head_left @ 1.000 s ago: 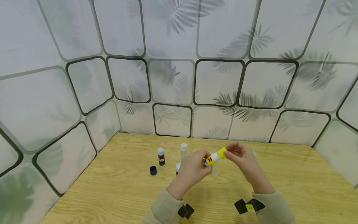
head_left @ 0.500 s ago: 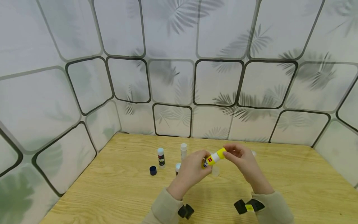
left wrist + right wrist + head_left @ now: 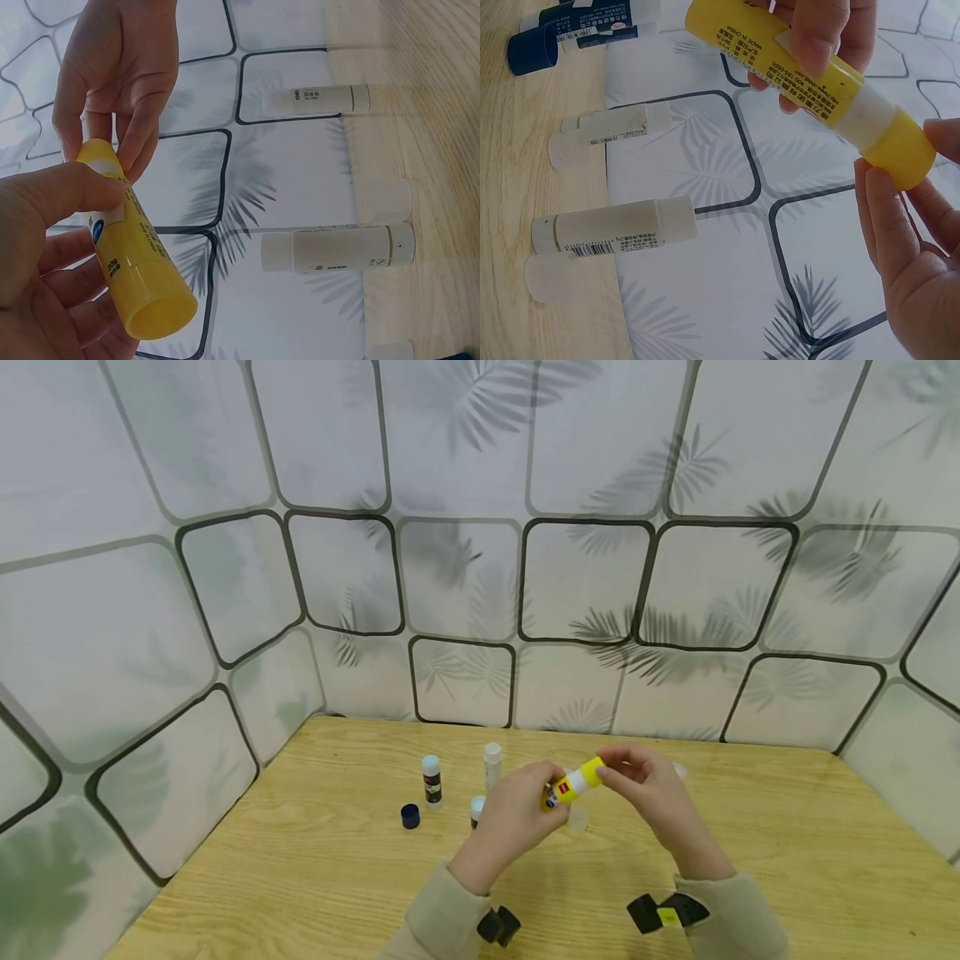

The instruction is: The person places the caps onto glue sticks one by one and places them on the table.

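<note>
My left hand [image 3: 513, 810] grips the labelled body of a yellow glue stick [image 3: 567, 787], thumb pressed along its side; the fingertips of my right hand [image 3: 651, 789] pinch its yellow end piece [image 3: 594, 771]. A white section [image 3: 865, 116] shows between body and end piece. The stick is held tilted above the wooden table [image 3: 300, 877], its right end higher. Left of my hands, a dark-labelled stick [image 3: 432, 783] stands upright, with a navy cap [image 3: 410, 817] just beside it. A white stick [image 3: 492, 764] stands farther back, partly hidden.
</note>
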### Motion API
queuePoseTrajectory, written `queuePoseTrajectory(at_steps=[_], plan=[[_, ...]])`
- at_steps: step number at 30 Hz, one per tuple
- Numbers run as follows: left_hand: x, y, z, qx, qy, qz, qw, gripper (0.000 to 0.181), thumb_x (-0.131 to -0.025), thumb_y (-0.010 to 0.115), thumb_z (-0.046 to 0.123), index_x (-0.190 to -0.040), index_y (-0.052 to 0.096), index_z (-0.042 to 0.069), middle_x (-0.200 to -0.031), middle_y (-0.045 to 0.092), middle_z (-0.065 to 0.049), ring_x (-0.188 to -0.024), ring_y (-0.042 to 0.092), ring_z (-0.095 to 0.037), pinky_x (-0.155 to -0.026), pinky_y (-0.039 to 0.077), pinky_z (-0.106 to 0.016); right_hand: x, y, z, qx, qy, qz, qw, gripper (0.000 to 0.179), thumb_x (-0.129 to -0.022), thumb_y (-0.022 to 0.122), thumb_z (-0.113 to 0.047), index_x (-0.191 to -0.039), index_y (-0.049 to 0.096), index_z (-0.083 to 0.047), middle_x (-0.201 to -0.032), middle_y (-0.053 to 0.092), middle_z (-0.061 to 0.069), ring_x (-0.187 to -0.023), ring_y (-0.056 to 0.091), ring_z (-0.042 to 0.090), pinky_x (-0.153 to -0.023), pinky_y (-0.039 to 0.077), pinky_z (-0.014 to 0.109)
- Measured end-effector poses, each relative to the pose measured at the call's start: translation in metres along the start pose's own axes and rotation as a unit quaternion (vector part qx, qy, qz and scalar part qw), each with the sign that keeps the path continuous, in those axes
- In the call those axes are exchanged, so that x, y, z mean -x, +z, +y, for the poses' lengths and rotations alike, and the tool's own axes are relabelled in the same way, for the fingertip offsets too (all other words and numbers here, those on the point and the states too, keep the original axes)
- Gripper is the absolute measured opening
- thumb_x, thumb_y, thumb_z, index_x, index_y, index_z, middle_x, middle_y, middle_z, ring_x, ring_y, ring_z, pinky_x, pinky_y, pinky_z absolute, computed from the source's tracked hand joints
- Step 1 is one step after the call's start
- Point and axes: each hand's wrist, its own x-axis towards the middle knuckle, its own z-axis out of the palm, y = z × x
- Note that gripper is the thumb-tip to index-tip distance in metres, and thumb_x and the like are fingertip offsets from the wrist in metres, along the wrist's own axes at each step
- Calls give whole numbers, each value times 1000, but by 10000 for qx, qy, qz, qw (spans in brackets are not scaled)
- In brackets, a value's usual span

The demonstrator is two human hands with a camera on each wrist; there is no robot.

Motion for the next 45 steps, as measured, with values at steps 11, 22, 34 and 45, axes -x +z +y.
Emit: queuePoseTrajectory(at_steps=[11, 22, 34, 45], plan=[[0, -1, 1, -71, 94, 67, 9999, 25, -76, 69, 18, -97, 60, 9, -86, 60, 3, -66, 50, -2, -55, 40, -14, 1, 2, -3, 149, -78, -103, 9998, 28, -86, 57, -11, -107, 52, 8, -103, 52, 17, -90, 56, 9, -75, 46, 24], [1, -2, 2, -111, 297, 300, 9990, 26, -75, 69, 17, -97, 61, 8, -87, 60, 3, -68, 51, -4, -55, 40, -13, 2, 1, -5, 169, -98, -182, 9996, 29, -86, 57, -11, -108, 52, 9, -103, 53, 17, -91, 56, 8, -76, 46, 24], [2, -2, 1, -142, 439, 462, 9979, 26, -76, 68, 17, -100, 61, 8, -90, 60, 2, -73, 54, -7, -58, 41, -13, 2, -4, -6, 294, -279, -365, 9985, 33, -87, 56, -10, -113, 50, 8, -107, 53, 21, -89, 56, 11, -76, 46, 23], [1, -2, 0, -173, 520, 482, 9973, 27, -76, 69, 18, -100, 62, 9, -91, 60, 2, -75, 53, -6, -60, 41, -13, 6, -9, -10, 398, -333, -359, 9980, 33, -87, 56, -10, -114, 50, 7, -109, 53, 21, -90, 56, 9, -76, 46, 22]])
